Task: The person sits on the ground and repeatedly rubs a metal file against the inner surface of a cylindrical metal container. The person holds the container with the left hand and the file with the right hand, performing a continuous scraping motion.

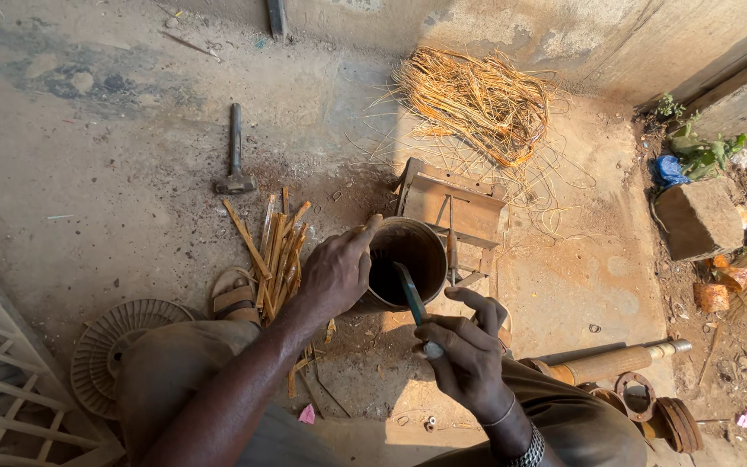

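While left hand (pixel 335 275) steadies the can (pixel 406 262), right hand's (pixel 464 350) grip holds a chisel (pixel 411 294) inside.

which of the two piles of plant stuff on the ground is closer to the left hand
The short bundle of flat cane strips, lying right beside the left hand. The other, a loose tangled heap of orange fibres, sits farther off near the wall.

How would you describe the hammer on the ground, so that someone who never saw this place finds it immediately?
Start at the big tangle of orange straw-like fibres near the wall, then look left across the bare concrete floor. There lies the dark metal hammer, alone, its handle pointing away and its head nearest the bundle of thin wooden sticks. Unlike the pale sticks, it is dark, single and thick.
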